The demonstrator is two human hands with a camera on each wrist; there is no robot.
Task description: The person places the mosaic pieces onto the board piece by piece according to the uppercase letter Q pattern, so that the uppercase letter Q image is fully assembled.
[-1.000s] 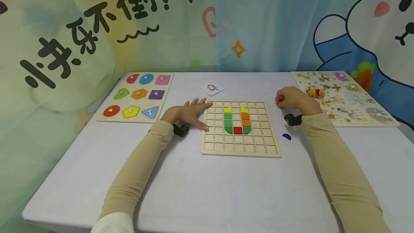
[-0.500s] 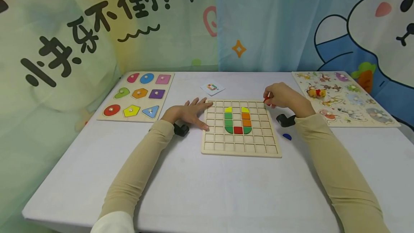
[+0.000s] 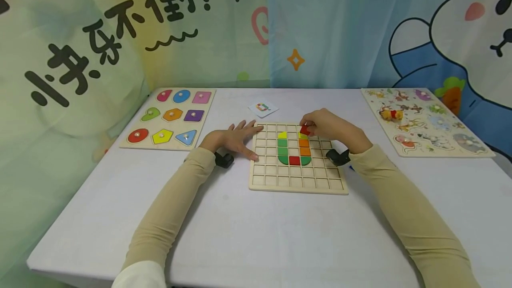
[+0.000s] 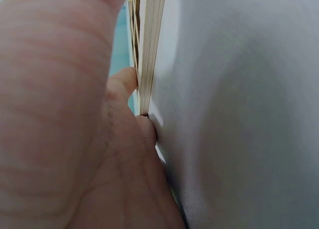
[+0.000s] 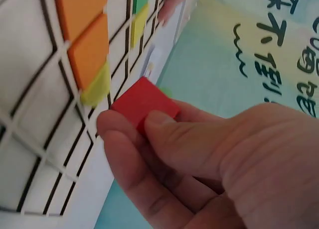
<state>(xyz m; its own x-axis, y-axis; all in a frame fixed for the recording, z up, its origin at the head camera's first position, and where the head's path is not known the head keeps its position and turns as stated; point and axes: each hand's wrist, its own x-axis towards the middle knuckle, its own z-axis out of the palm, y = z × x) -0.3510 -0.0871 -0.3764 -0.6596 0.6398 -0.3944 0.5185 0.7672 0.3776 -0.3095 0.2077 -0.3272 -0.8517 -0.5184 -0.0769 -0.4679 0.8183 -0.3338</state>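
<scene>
A wooden grid board (image 3: 276, 181) lies mid-table, with green, orange, yellow and red pieces set in a U shape. My right hand (image 3: 330, 127) pinches a red square tile (image 5: 144, 102) between thumb and fingers, above the board's upper part by the right-hand yellow piece (image 5: 97, 87). My left hand (image 3: 234, 140) rests with spread fingers on the board's left edge; in the left wrist view its fingers (image 4: 127, 82) touch the board's side (image 4: 149, 55). A blue half-round piece (image 3: 351, 168) is mostly hidden behind the right wrist's camera.
A small picture card (image 3: 262, 109) lies behind the board. At the back left is a knobbed shape puzzle (image 3: 160, 118). At the back right lies an animal puzzle board (image 3: 420, 148) with a yellow-and-red figure (image 3: 391, 114) on it. A printed curtain hangs behind the table.
My right hand has carried the red tile leftward from beside the board to above its upper part. My left hand has stayed in place.
</scene>
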